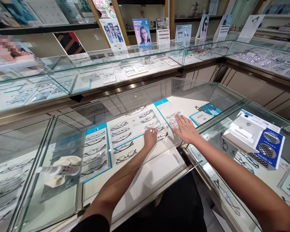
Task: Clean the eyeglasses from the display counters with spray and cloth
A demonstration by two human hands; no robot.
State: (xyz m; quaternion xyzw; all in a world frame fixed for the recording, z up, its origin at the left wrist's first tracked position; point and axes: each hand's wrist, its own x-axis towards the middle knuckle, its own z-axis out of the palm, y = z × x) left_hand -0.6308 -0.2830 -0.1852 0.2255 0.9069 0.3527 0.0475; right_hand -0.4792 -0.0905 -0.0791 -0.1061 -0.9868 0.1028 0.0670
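My left hand is closed over the display case, beside a group of eyeglasses; what it holds, if anything, is hidden. To its right, my right hand has its fingers stretched out, palm down, near a pair of glasses by the blue-edged mat. Rows of glasses lie on a white mat left of my left hand. Further left, more glasses rest on another blue-edged mat.
A spray bottle and a crumpled cloth are at the left. A blue and white box stands on the right-hand glass case. Behind, a long glass counter carries upright advertising cards.
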